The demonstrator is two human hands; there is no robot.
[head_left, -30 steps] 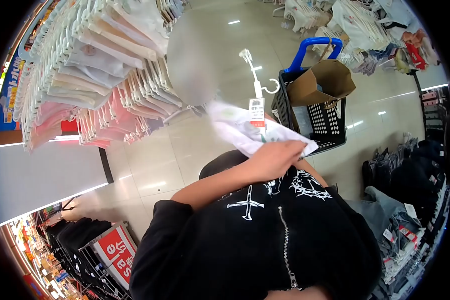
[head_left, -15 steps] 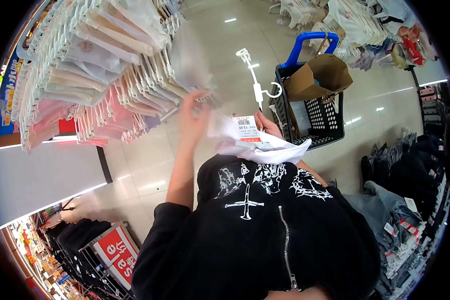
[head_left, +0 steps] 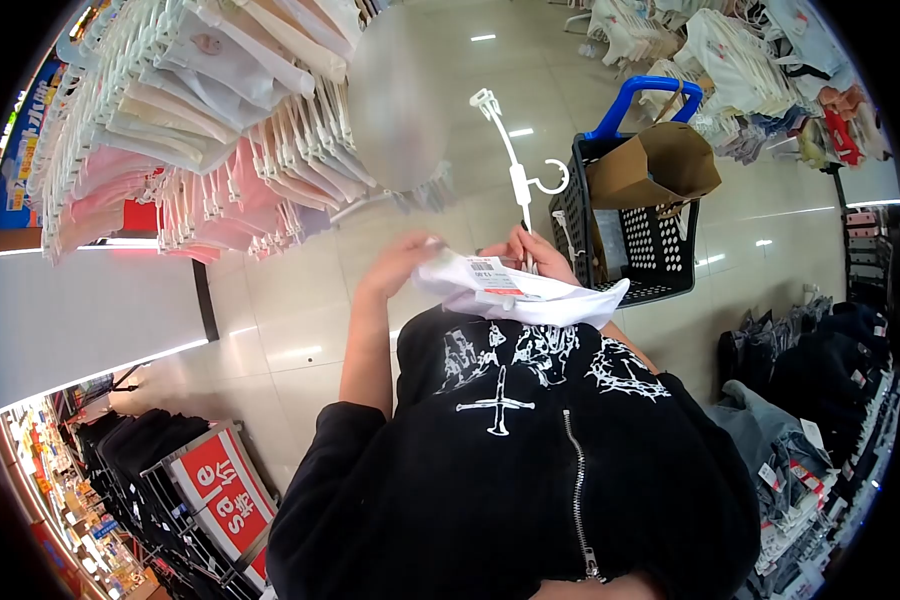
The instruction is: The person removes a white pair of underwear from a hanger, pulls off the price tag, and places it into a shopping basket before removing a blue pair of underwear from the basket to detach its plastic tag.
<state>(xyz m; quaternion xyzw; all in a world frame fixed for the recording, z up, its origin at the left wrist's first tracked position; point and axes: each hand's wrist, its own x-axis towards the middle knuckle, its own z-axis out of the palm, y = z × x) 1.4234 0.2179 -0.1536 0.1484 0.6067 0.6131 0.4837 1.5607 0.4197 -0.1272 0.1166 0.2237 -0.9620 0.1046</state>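
Observation:
A white folded garment [head_left: 560, 297] lies across the front of my chest, its kind hidden by the folds. A printed price tag [head_left: 497, 277] in red and white rests on top of it. My right hand [head_left: 542, 255] is closed around the bar of a white plastic clip hanger [head_left: 519, 185], behind the garment's upper edge. The hanger's hook and one clip stick up past the fingers. On the other side, my left hand [head_left: 398, 262] has its fingertips closed at the garment's left corner; slight blur softens them.
A black shopping basket [head_left: 660, 245] with a blue handle [head_left: 638, 90] stands ahead on the right, holding a brown paper bag [head_left: 635, 178]. Racks of hanging pale clothes [head_left: 210, 90] fill the upper left. Dark clothes [head_left: 820, 350] line the right. A red sale sign [head_left: 220, 495] stands lower left.
My left hand has come down from above and closed at the garment's left corner. The price tag has tilted flatter. My right hand still holds the hanger.

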